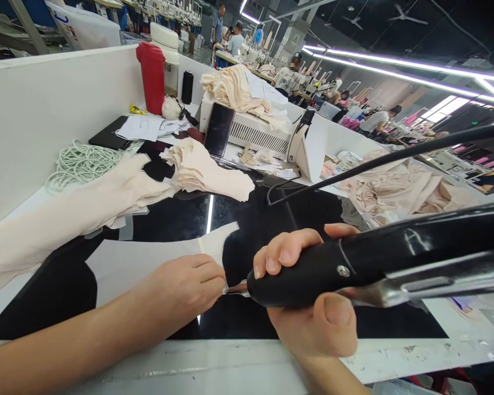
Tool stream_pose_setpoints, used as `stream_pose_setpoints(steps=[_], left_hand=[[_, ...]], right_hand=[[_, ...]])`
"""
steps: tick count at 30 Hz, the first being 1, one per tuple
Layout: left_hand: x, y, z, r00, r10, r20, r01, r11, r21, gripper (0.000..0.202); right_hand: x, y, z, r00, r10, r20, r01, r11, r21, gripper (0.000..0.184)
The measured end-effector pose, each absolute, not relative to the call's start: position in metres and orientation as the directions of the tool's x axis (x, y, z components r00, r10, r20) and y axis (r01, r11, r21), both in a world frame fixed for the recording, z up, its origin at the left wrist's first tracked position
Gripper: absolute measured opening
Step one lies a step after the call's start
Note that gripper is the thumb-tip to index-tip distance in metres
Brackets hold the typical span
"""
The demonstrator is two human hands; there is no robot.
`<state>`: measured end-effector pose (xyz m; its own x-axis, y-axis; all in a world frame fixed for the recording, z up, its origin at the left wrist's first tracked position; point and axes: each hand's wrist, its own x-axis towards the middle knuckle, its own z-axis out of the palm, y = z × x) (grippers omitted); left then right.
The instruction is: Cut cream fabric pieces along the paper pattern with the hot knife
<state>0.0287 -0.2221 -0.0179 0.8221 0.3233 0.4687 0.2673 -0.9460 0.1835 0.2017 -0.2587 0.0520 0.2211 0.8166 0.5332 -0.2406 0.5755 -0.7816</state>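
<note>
A pale, thin fabric piece with a cream upper end lies on the black work surface. At its right edge, my left hand is closed with fingertips pinched on the fabric; the exact pinch is hidden. My right hand wraps around a black corded handheld tool with a long metal lever along its underside. The tool's narrow metal tip points left and meets or nearly meets my left fingertips. Whether it touches the fabric I cannot tell.
Cream fabric stacks and a long cream pile lie behind and left. Beyond are green cord, a phone, a red cup and a vented white box. A black cable arches over the right side.
</note>
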Motion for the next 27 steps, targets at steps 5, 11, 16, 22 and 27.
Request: stream_pose_setpoints(steps=[5, 11, 16, 22, 27], left_hand=[[0.022, -0.220, -0.020, 0.844, 0.333, 0.421, 0.235, -0.934, 0.268, 0.019], [0.015, -0.213, -0.007, 0.825, 0.385, 0.415, 0.250, -0.906, 0.343, 0.020], [0.024, -0.209, 0.001, 0.809, 0.471, 0.352, 0.340, -0.863, 0.374, 0.018], [0.032, -0.210, 0.000, 0.822, 0.470, 0.322, 0.388, -0.876, 0.287, 0.015], [0.027, -0.211, -0.004, 0.805, 0.430, 0.409, 0.333, -0.898, 0.288, 0.013]], right_hand=[[0.201, -0.260, 0.052, 0.221, 0.820, 0.528, -0.179, 0.567, -0.804, 0.044], [0.202, -0.260, 0.053, 0.220, 0.820, 0.529, -0.162, 0.565, -0.809, 0.045], [0.202, -0.260, 0.053, 0.216, 0.821, 0.529, -0.165, 0.564, -0.809, 0.045], [0.201, -0.261, 0.053, 0.224, 0.820, 0.527, -0.199, 0.568, -0.799, 0.044], [0.202, -0.261, 0.056, 0.227, 0.825, 0.518, -0.176, 0.557, -0.811, 0.043]])
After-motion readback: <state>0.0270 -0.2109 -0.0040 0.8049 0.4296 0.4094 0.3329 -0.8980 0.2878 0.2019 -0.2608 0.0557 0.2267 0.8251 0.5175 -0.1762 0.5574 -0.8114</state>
